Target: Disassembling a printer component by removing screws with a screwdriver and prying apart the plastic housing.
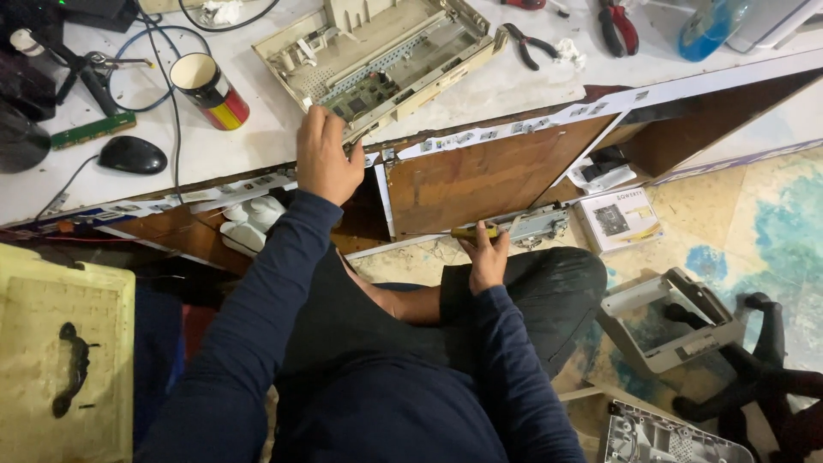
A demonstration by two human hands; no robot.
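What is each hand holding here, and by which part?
Right hand grips a screwdriver by its yellow handle. Left hand rests on the opened beige machine's near corner; grip unclear.

White printed box (619,219) on floor; red-yellow-black labelled can (211,90) on bench

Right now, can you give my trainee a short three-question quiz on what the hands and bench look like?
1. True or false: the left hand rests at the front corner of the opened beige device on the white bench.
2. What does the right hand hold? A) a yellow-handled tool beside a grey metal part, B) the black mouse, C) the red-handled pliers.
3. Fill in: the striped can stands to the ____ of the opened device in the head view.

Key
1. True.
2. A: the yellow-handled tool is in that hand, against the grey metal part; the black mouse and red-handled pliers lie untouched.
3. Left.
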